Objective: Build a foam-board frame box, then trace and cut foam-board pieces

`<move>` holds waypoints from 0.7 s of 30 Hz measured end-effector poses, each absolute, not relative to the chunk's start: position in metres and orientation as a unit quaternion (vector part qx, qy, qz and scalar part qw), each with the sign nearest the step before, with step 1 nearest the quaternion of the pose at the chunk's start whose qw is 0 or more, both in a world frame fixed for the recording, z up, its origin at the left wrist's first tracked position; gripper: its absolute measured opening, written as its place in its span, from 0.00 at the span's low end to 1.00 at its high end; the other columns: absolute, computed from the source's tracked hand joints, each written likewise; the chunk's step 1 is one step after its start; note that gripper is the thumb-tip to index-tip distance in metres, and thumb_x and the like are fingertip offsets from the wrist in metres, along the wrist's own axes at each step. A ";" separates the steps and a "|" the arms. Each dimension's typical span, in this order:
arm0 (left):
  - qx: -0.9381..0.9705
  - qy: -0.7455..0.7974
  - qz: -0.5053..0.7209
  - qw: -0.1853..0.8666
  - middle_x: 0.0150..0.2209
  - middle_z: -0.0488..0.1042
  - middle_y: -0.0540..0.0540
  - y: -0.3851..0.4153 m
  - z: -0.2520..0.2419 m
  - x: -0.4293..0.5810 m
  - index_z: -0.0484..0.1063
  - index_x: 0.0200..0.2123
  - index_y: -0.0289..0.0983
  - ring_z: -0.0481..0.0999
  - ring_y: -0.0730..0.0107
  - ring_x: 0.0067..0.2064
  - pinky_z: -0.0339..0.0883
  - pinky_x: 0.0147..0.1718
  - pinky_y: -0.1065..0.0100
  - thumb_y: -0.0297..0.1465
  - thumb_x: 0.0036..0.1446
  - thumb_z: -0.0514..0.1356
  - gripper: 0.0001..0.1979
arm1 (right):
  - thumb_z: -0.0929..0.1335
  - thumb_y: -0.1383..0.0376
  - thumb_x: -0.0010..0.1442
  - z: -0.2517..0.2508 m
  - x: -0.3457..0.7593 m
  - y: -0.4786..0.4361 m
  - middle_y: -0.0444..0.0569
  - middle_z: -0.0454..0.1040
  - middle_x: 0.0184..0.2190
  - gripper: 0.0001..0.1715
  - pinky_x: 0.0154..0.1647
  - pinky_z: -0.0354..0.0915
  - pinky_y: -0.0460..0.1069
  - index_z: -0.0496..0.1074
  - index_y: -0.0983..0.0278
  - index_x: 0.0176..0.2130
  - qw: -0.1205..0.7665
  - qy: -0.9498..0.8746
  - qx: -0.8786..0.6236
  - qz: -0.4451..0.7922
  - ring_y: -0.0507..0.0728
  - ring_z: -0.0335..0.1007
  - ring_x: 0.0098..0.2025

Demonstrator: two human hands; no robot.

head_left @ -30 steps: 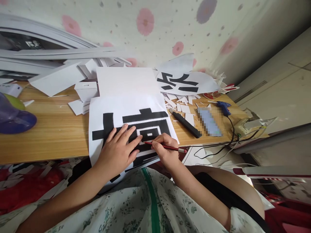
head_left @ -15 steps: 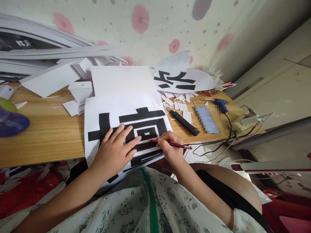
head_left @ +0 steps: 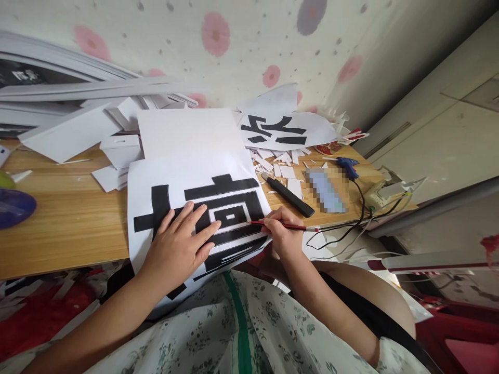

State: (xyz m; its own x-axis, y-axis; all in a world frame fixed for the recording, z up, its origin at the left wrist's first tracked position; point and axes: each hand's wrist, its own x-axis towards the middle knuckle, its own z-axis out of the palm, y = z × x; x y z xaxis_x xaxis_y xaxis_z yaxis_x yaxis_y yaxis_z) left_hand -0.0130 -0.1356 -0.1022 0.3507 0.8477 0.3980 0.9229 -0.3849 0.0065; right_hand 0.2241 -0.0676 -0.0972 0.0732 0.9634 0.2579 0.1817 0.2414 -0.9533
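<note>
A white paper sheet [head_left: 187, 174] printed with a large black character lies on the wooden table [head_left: 66, 223] and hangs over its front edge. My left hand [head_left: 177, 246] lies flat on the sheet with fingers spread, pressing it down. My right hand [head_left: 283, 234] is closed on a red pencil [head_left: 286, 226], its tip touching the right side of the black character.
A black utility knife [head_left: 288, 195], a blue glue gun [head_left: 346, 163] with black cord, paper scraps [head_left: 280, 163] and another printed sheet [head_left: 280, 130] lie to the right. White foam boards [head_left: 78, 130] are piled at the back left. A purple object [head_left: 13, 205] sits at the left edge.
My right hand has drawn the pencil rightward along the character toward the sheet's right edge. The left hand stays pressed on the paper. The camera has shifted slightly.
</note>
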 end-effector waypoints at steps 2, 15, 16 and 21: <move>-0.814 -0.544 -0.173 0.112 0.62 0.66 0.36 -0.136 -0.102 -0.013 0.72 0.55 0.45 0.60 0.41 0.65 0.59 0.58 0.37 0.36 0.66 0.50 0.18 | 0.68 0.69 0.46 -0.097 0.222 -0.068 0.40 0.69 0.15 0.12 0.25 0.61 0.48 0.66 0.60 0.16 0.553 -0.559 -0.491 0.374 0.53 0.65 0.22; -0.806 -0.550 -0.191 0.107 0.62 0.67 0.48 -0.137 -0.098 -0.008 0.71 0.55 0.47 0.61 0.43 0.65 0.59 0.57 0.39 0.35 0.65 0.50 0.18 | 0.67 0.61 0.58 -0.084 0.167 -0.083 0.45 0.76 0.25 0.10 0.28 0.66 0.48 0.72 0.61 0.27 0.449 -0.701 -0.455 0.316 0.54 0.72 0.27; -0.805 -0.551 -0.193 0.106 0.62 0.67 0.49 -0.137 -0.098 -0.008 0.71 0.55 0.47 0.61 0.43 0.65 0.59 0.57 0.39 0.36 0.65 0.50 0.18 | 0.67 0.61 0.58 -0.085 0.167 -0.083 0.45 0.76 0.25 0.10 0.28 0.66 0.47 0.72 0.61 0.27 0.445 -0.708 -0.455 0.305 0.53 0.72 0.27; -0.806 -0.550 -0.193 0.105 0.62 0.67 0.51 -0.137 -0.099 -0.008 0.71 0.56 0.46 0.61 0.42 0.65 0.58 0.57 0.39 0.35 0.65 0.50 0.19 | 0.67 0.62 0.58 -0.088 0.168 -0.081 0.44 0.76 0.24 0.10 0.28 0.65 0.47 0.71 0.61 0.26 0.441 -0.720 -0.459 0.277 0.53 0.72 0.27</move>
State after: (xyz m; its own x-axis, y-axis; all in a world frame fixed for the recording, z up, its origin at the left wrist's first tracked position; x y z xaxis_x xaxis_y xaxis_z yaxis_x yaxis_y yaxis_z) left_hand -0.0078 -0.1366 -0.0986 0.3214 0.8454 0.4266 0.9264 -0.3741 0.0435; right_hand 0.1683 -0.0811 -0.0877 -0.1903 0.9048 0.3809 0.4165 0.4257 -0.8033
